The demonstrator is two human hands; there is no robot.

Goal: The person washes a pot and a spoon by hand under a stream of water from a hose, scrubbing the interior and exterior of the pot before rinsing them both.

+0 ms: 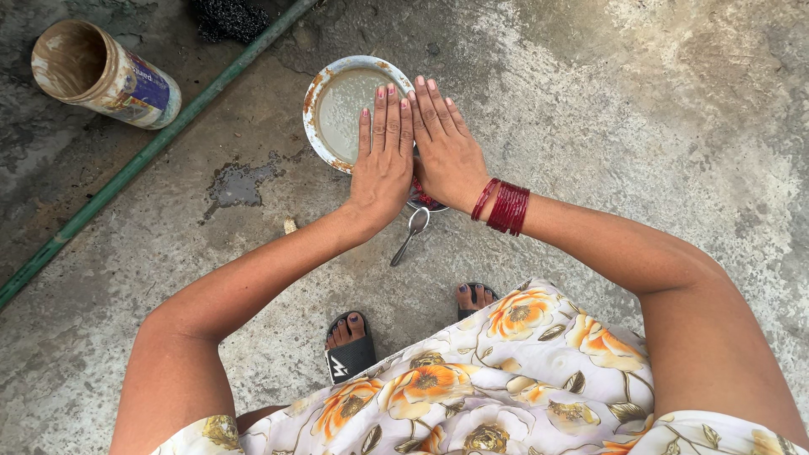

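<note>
Both hands flat, palms down, fingers straight and pressed together: left hand (382, 160) beside right hand (445, 150), thumbs touching, hovering over rusty-rimmed bowl (324, 97) of murky water on concrete floor (640, 109). Spoon (410, 233) lies below hands.

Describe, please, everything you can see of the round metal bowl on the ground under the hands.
The round metal bowl stands upright on the concrete ground. Its rim looks whitish, with rust-coloured patches along the left and lower edge. Inside is cloudy, grey-beige water. The left hand and right hand, flat with fingers together, cover its right side; whether they touch it cannot be told. A green hose passes to its left, apart from it.
</note>
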